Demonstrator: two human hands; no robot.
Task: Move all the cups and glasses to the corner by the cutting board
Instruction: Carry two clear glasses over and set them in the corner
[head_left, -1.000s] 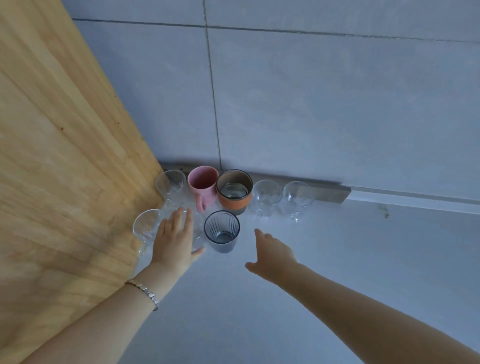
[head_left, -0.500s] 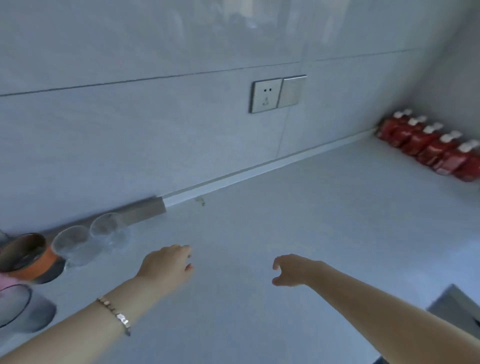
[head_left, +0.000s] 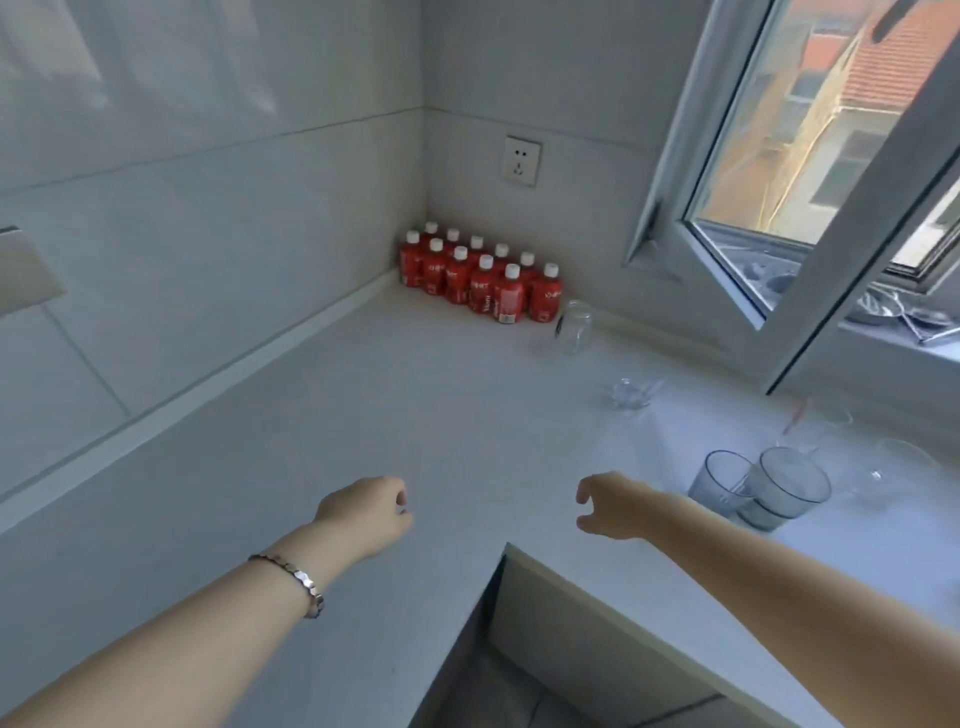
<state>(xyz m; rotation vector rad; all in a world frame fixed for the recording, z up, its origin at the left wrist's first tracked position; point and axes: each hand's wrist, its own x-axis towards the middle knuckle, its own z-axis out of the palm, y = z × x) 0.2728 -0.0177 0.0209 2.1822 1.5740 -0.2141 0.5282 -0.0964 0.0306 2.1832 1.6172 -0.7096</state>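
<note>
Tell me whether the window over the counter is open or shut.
Open. The window sash is swung inward over the counter, its lower corner hanging clear of the frame, with the sill visible behind it.

Both arms reach forward, hands empty and loosely curled

The left hand (head_left: 366, 514) extends from the lower left, palm down, fingers bent inward, a metal bracelet (head_left: 293, 579) on its wrist. The right hand (head_left: 615, 504) comes in from the lower right, thumb and fingers apart in a slack, half-open grip. The two hands sit level with each other, well apart, neither holding anything
</note>
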